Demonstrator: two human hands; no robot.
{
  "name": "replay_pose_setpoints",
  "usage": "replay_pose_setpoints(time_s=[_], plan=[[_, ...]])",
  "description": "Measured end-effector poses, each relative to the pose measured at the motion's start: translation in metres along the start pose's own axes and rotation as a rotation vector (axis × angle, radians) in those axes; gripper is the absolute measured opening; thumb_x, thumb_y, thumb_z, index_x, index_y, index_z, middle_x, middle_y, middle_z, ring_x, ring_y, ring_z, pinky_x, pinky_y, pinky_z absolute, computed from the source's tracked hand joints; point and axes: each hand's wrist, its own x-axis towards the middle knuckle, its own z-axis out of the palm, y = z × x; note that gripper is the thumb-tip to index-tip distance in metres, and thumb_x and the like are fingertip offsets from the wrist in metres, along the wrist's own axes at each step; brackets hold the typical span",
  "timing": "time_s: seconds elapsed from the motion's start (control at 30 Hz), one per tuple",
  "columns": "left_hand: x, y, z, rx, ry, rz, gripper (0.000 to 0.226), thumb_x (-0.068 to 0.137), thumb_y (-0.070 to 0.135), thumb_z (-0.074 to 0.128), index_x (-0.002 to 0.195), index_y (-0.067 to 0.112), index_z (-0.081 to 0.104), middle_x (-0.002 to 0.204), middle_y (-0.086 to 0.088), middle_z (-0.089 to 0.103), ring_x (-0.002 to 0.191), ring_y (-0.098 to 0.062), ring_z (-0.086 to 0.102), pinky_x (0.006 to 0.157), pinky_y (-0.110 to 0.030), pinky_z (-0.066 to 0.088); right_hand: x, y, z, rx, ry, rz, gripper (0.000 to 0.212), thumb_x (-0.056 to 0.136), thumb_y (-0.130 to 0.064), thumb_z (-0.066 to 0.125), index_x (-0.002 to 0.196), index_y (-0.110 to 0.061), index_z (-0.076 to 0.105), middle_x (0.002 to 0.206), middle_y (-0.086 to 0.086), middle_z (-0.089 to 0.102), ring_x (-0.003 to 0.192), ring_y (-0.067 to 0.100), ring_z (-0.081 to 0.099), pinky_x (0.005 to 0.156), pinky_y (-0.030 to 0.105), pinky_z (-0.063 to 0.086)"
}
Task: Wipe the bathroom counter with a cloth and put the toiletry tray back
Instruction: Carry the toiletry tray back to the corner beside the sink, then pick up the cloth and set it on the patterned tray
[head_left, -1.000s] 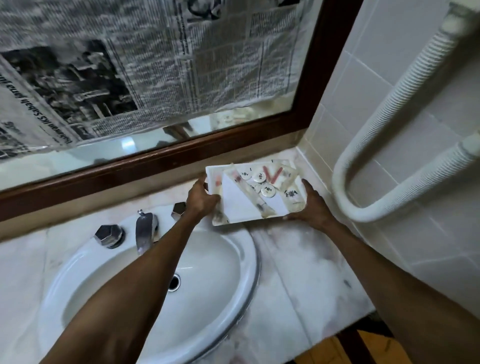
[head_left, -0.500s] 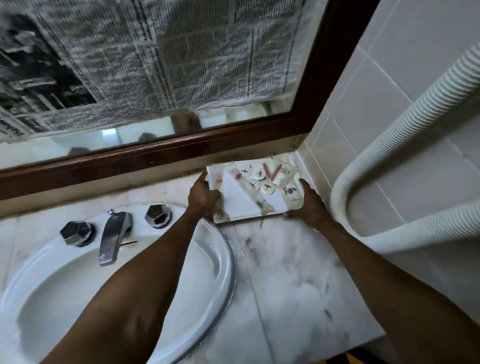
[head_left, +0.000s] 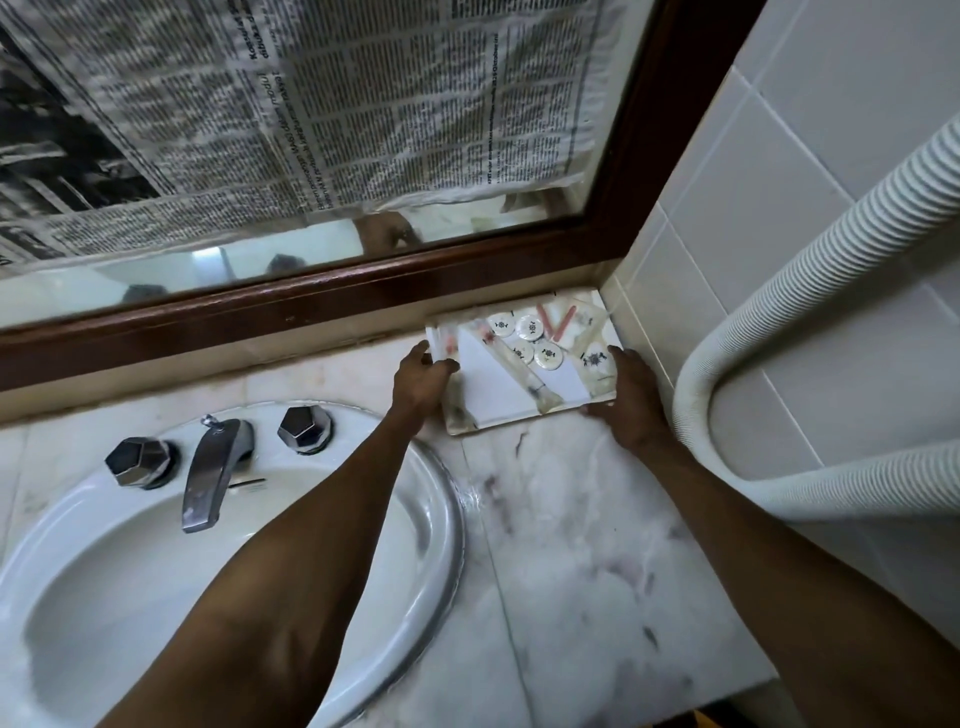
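A white rectangular toiletry tray (head_left: 462, 423) lies in the back right corner of the marble counter (head_left: 582, 545), close under the mirror frame and against the tiled side wall. It holds several small wrapped toiletries, round white caps and a folded white paper. My left hand (head_left: 418, 382) grips the tray's left edge, thumb over the rim. My right hand (head_left: 631, 402) holds its right front corner. No cloth is in sight.
A white oval sink (head_left: 249, 587) with a chrome tap (head_left: 210, 475) and two faceted knobs fills the left. A dark wooden mirror frame (head_left: 332, 306) with newspaper stuck on the glass runs behind. A ribbed white hose (head_left: 810, 291) loops along the right wall.
Both hands have carried the tray back and to the right, from over the sink's rim into the counter's corner. The view has shifted right and down.
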Motion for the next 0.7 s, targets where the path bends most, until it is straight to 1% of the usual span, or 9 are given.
replay_pose_setpoints(time_s=[0.07, 0.17, 0.27, 0.37, 0.4, 0.47, 0.57, 0.63, 0.7], plan=[[0.002, 0.001, 0.002, -0.013, -0.027, -0.004, 0.076, 0.082, 0.034, 0.069, 0.151, 0.016, 0.043, 0.145, -0.006, 0.054, 0.130, -0.026, 0.053, 0.111, -0.039, 0.043, 0.002, 0.001, 0.000, -0.009, 0.033, -0.002, 0.104, 0.066, -0.011, 0.090, 0.152, -0.006, 0.030, 0.156, 0.022, 0.029, 0.145, 0.036, 0.030, 0.119, 0.046, 0.026], [0.005, 0.001, 0.002, -0.023, -0.054, -0.025, 0.076, 0.085, 0.032, 0.069, 0.153, 0.014, 0.039, 0.151, -0.008, 0.048, 0.135, -0.027, 0.049, 0.111, -0.038, 0.041, 0.003, -0.002, -0.004, -0.038, 0.042, -0.014, 0.101, 0.068, -0.010, 0.089, 0.151, -0.004, 0.031, 0.155, 0.022, 0.031, 0.143, 0.036, 0.032, 0.117, 0.044, 0.028], [0.008, 0.000, -0.007, 0.000, -0.116, -0.019, 0.077, 0.081, 0.035, 0.070, 0.150, 0.015, 0.043, 0.148, -0.013, 0.052, 0.128, -0.034, 0.056, 0.106, -0.044, 0.047, 0.000, -0.005, -0.005, -0.071, 0.035, -0.037, 0.097, 0.072, -0.011, 0.086, 0.151, -0.006, 0.030, 0.155, 0.021, 0.031, 0.144, 0.035, 0.031, 0.117, 0.045, 0.028], [0.000, 0.005, -0.025, 0.124, -0.098, 0.067, 0.068, 0.092, 0.027, 0.066, 0.153, 0.014, 0.038, 0.148, -0.005, 0.052, 0.127, -0.029, 0.057, 0.106, -0.038, 0.046, -0.005, -0.015, -0.001, -0.097, 0.068, -0.091, 0.089, 0.072, -0.006, 0.083, 0.147, -0.005, 0.035, 0.147, 0.019, 0.040, 0.135, 0.040, 0.040, 0.111, 0.049, 0.035], [-0.007, 0.007, -0.034, 0.190, -0.064, 0.132, 0.060, 0.094, 0.026, 0.064, 0.150, 0.014, 0.043, 0.143, -0.005, 0.056, 0.125, -0.027, 0.059, 0.104, -0.036, 0.046, -0.006, -0.020, 0.001, -0.090, 0.076, -0.103, 0.086, 0.072, -0.004, 0.081, 0.146, -0.004, 0.037, 0.145, 0.019, 0.043, 0.133, 0.040, 0.042, 0.110, 0.049, 0.036], [-0.023, 0.010, -0.056, 0.275, 0.000, 0.282, 0.046, 0.095, 0.025, 0.062, 0.140, 0.016, 0.055, 0.125, -0.006, 0.068, 0.108, -0.026, 0.066, 0.092, -0.031, 0.050, -0.008, -0.036, 0.003, -0.044, 0.075, -0.123, 0.083, 0.074, -0.001, 0.078, 0.146, -0.004, 0.037, 0.146, 0.020, 0.043, 0.134, 0.039, 0.042, 0.112, 0.046, 0.034], [-0.052, 0.005, -0.099, 0.283, 0.032, 0.463, 0.041, 0.096, 0.024, 0.060, 0.137, 0.021, 0.056, 0.114, 0.008, 0.069, 0.085, -0.016, 0.068, 0.074, -0.027, 0.051, -0.013, -0.078, 0.006, 0.062, 0.085, -0.198, 0.074, 0.081, -0.001, 0.073, 0.146, -0.003, 0.038, 0.147, 0.019, 0.044, 0.136, 0.035, 0.041, 0.114, 0.039, 0.032], [-0.070, -0.006, -0.131, 0.273, 0.053, 0.516, 0.040, 0.096, 0.023, 0.058, 0.137, 0.024, 0.056, 0.105, 0.015, 0.068, 0.078, -0.011, 0.066, 0.069, -0.025, 0.051, -0.020, -0.118, 0.012, 0.132, 0.095, -0.264, 0.067, 0.085, -0.005, 0.071, 0.144, -0.002, 0.041, 0.144, 0.018, 0.047, 0.134, 0.033, 0.044, 0.113, 0.037, 0.034], [-0.086, -0.023, -0.168, 0.279, 0.094, 0.516, 0.038, 0.096, 0.026, 0.056, 0.134, 0.026, 0.058, 0.101, 0.016, 0.069, 0.075, -0.009, 0.068, 0.068, -0.030, 0.055, -0.030, -0.160, 0.024, 0.175, 0.090, -0.325, 0.060, 0.089, -0.010, 0.068, 0.142, 0.000, 0.042, 0.141, 0.019, 0.049, 0.129, 0.032, 0.048, 0.109, 0.035, 0.037]])
